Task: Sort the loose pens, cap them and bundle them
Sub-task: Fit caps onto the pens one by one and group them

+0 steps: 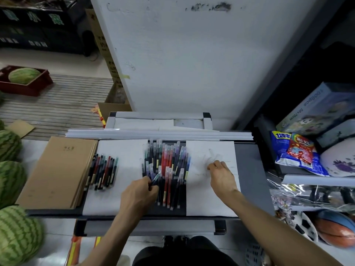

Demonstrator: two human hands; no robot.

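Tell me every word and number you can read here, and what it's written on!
"50x70cm": on the side of the puzzle box at the right.
"1000pcs": same box, a bit blurry.
Chinese characters on the brown notebook: too blurred to read.
Chinese characters on the snack bags: too blurred.
Chinese characters on the dark sign and the cardboard box: too blurred.
Labels on the pens: too small.

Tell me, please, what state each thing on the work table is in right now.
left hand, gripping the held pen at the pile's near edge.
right hand, on the right paper sheet, fingers curled; contents unclear.
pen pile, loose, heaped, unbundled.
small pen group, laid side by side on the left paper sheet.
notebooks, closed, stacked.
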